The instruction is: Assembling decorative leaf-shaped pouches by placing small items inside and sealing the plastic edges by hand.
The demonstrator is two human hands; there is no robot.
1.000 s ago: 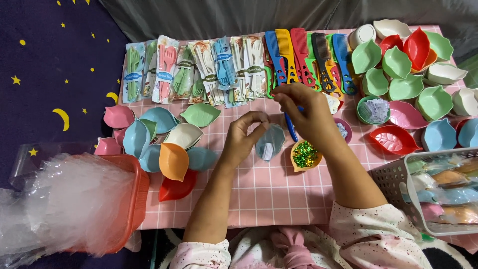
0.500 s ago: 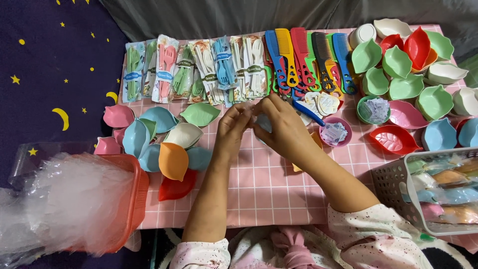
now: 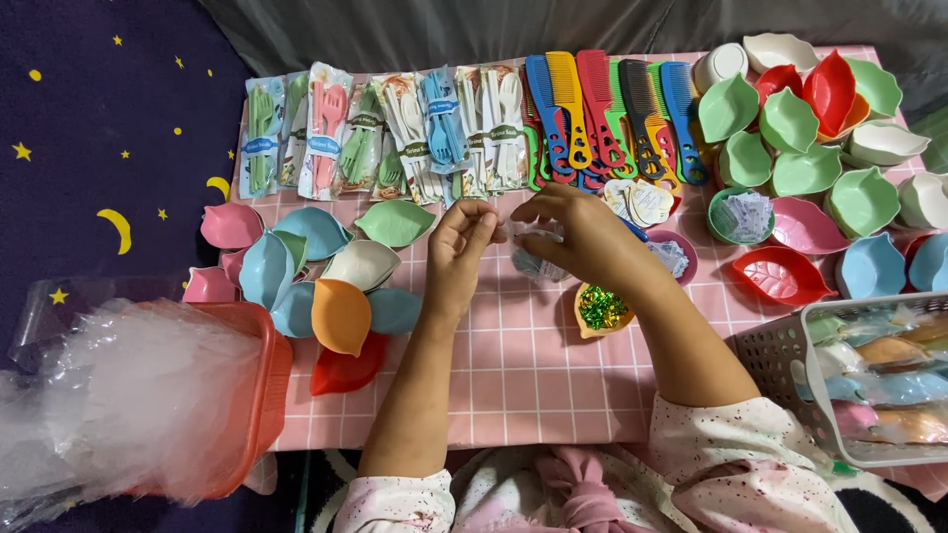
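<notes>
Nearest the camera, on the pink checked tablecloth (image 3: 513, 385), two forearms run up from speckled sleeves toward the middle of the table. Just right of them sits a small orange dish of green glitter pieces (image 3: 601, 308), touched by neither hand.

Above that dish the two hands meet over a small clear plastic packet (image 3: 535, 259). It looks thin, crinkly and nearly weightless (likely slippery too), so it should bend rather than break and is best pinched at its top edge or a corner, not squeezed in the middle. The left hand (image 3: 461, 247) is curled almost closed, its thumb and forefinger nipping what seems to be the packet's upper left edge. The right hand (image 3: 583, 232) arches over the packet with bent fingers gripping its upper right side; what is inside the packet cannot be made out.

To the left lies a cluster of leaf-shaped dishes (image 3: 316, 281) in pastel colours, with an orange basket of clear plastic wrap (image 3: 148, 395) nearer and further left. A grey basket (image 3: 790, 365) stands at the right edge.

Farther back run a row of packed cutlery sets (image 3: 385, 133), then coloured combs (image 3: 612, 114), then more leaf-shaped bowls (image 3: 810, 128) at the far right.
</notes>
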